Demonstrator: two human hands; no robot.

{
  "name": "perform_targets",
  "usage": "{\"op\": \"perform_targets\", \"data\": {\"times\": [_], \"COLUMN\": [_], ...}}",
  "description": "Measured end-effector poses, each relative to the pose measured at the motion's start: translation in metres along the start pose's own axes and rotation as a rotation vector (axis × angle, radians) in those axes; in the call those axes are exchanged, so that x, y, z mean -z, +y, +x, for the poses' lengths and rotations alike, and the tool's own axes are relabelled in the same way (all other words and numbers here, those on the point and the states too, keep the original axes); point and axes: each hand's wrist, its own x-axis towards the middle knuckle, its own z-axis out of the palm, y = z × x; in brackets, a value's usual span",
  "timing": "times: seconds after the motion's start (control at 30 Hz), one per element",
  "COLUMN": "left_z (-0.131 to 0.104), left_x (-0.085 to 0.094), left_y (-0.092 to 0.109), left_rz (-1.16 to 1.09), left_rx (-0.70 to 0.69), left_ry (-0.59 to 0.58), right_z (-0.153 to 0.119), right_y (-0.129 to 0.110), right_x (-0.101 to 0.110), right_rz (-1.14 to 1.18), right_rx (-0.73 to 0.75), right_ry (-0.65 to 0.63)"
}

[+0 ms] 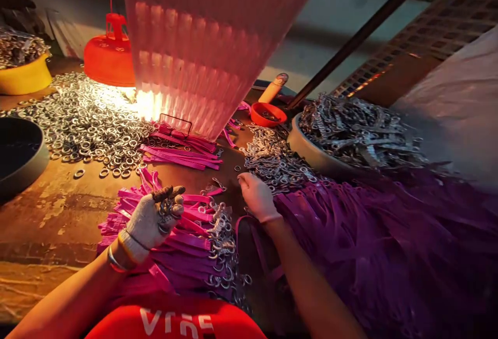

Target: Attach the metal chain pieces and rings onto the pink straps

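My left hand (146, 225), in a whitish glove with dark soiled fingertips, is curled around a small bunch of metal rings (165, 215). It hovers over a heap of pink straps (190, 240), whose right ends carry metal hooks and rings (223, 238). My right hand (257, 199), in a pale glove, has its fingers bent together beside a pile of metal hooks (276, 160); whatever its fingertips hold, if anything, is hidden. Under that wrist, a purple strap (243, 219) loops on the dark tabletop. Another bundle of pink straps (181, 156) lies ahead.
A red lamp (109, 58) lights a wide spread of loose rings (93, 121). A ribbed translucent sheet (202, 58) hangs in front. Purple straps (361, 225) cover the right side, below a basin (311, 147) of metal parts. A dark tray (42, 152) sits at left.
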Motion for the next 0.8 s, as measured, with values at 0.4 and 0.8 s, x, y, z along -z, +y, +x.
{"op": "perform_targets", "data": {"times": [0.4, 0.8], "left_z": [-0.027, -0.033], "left_x": [0.017, 0.043], "left_y": [-0.024, -0.028], "left_rz": [0.837, 1.071], "left_rx": [-0.63, -0.803], "left_ry": [0.025, -0.093], "right_z": [-0.101, -0.104], "right_y": [-0.139, -0.149], "right_x": [0.043, 0.053], "right_rz": [0.091, 0.013], "right_rx": [0.771, 0.685], "right_ry": [0.232, 0.185]}}
